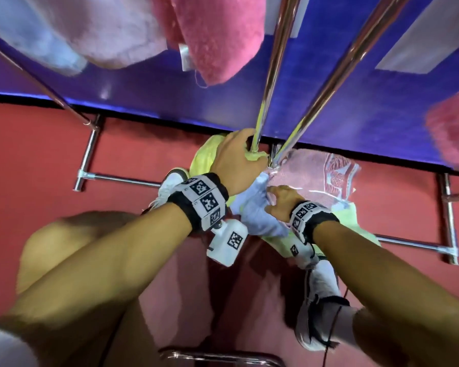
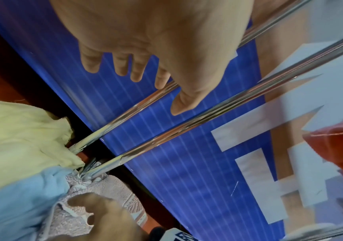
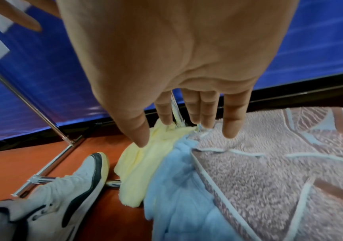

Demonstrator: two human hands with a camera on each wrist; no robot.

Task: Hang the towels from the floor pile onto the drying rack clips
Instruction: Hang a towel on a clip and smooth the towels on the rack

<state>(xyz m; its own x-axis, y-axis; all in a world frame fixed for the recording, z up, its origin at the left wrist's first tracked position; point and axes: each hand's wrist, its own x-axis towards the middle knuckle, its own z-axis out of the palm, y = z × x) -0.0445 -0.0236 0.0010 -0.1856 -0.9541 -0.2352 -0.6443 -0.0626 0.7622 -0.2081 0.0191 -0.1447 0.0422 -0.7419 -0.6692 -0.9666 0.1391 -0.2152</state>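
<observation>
The floor pile lies at the foot of the drying rack: a yellow towel (image 1: 204,154) (image 3: 137,172), a light blue towel (image 1: 255,207) (image 3: 178,187) and a pink patterned towel (image 1: 316,173) (image 3: 269,171). My left hand (image 1: 249,149) (image 2: 145,88) hovers over the yellow towel beside the left chrome pole (image 1: 276,62), fingers loosely bent, holding nothing. My right hand (image 1: 273,193) (image 3: 187,130) reaches down where the blue and pink towels meet, fingers straight. Whether it touches the cloth is unclear. No clips are in view.
A second slanted pole (image 1: 337,75) meets the first at the pile. Pink (image 1: 223,35) and pale (image 1: 90,30) towels hang overhead, another pink one (image 1: 453,128) at right. Base bars (image 1: 122,178) (image 1: 448,215) lie on the red floor. My shoes (image 1: 170,186) (image 1: 318,300) flank the pile. A blue banner (image 1: 143,88) backs the rack.
</observation>
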